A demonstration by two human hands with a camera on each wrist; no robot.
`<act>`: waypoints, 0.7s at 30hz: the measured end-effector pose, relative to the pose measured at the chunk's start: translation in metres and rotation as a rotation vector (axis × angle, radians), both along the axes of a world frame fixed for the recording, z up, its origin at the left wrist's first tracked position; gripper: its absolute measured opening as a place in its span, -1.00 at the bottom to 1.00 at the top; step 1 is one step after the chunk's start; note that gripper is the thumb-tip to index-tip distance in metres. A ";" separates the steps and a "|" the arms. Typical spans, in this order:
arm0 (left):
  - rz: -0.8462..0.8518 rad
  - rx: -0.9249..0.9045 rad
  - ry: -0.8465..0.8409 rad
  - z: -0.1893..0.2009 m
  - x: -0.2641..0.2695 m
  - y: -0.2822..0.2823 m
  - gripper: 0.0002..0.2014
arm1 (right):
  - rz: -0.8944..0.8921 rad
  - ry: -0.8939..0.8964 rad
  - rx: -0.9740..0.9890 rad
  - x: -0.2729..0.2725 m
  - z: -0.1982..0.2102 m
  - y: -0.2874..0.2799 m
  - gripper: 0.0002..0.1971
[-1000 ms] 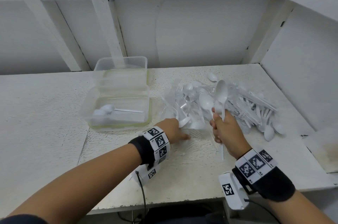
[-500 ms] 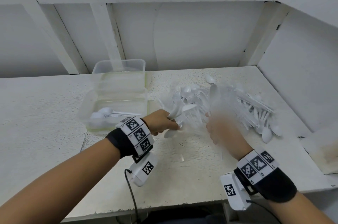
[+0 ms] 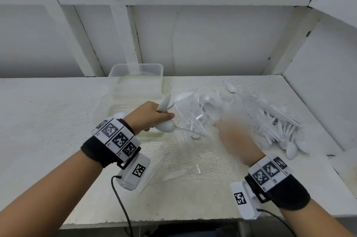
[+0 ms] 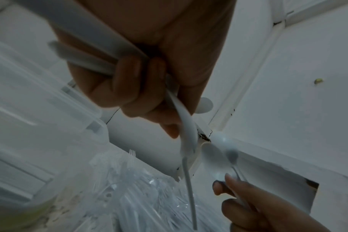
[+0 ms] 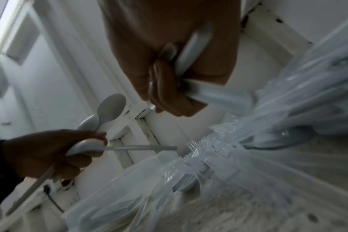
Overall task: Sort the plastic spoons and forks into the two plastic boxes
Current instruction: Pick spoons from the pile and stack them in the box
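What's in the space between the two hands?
In the head view, clear plastic wrapping from the cutlery pile lies between the left hand and the blurred right hand, and a spoon handle pokes across from the left hand.

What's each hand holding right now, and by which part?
Left hand grips several spoons around their handles and necks, one pointing the other way. Right hand grips spoons by their handles.

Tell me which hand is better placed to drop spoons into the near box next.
Left, probably. The left hand already holds several spoons and sits right at the near box. The right hand is over by the pile, farther from the box, holding spoons too.
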State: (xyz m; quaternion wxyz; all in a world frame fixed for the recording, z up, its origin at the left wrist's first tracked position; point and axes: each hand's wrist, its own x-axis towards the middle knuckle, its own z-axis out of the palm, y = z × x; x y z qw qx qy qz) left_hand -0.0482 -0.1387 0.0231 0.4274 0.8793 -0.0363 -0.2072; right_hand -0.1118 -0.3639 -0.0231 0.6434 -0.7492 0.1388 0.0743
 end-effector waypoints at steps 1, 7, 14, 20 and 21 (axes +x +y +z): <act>0.011 -0.026 0.005 0.001 -0.001 0.001 -0.73 | 0.035 -0.057 -0.070 -0.001 0.002 0.002 -0.81; 0.080 -0.252 0.128 -0.003 -0.004 -0.006 -0.74 | 0.137 -0.361 -0.408 0.005 0.018 0.031 -0.76; 0.153 -0.574 0.329 -0.012 0.001 -0.009 -0.71 | 0.212 -0.584 -0.640 0.013 0.008 0.058 -0.89; 0.177 -0.607 0.361 -0.009 0.002 -0.010 -0.47 | -0.062 -0.401 -0.296 0.023 0.013 0.061 -0.79; 0.189 -0.631 0.362 -0.011 0.003 -0.009 -0.40 | -0.109 -0.365 -0.190 0.026 0.017 0.061 -0.77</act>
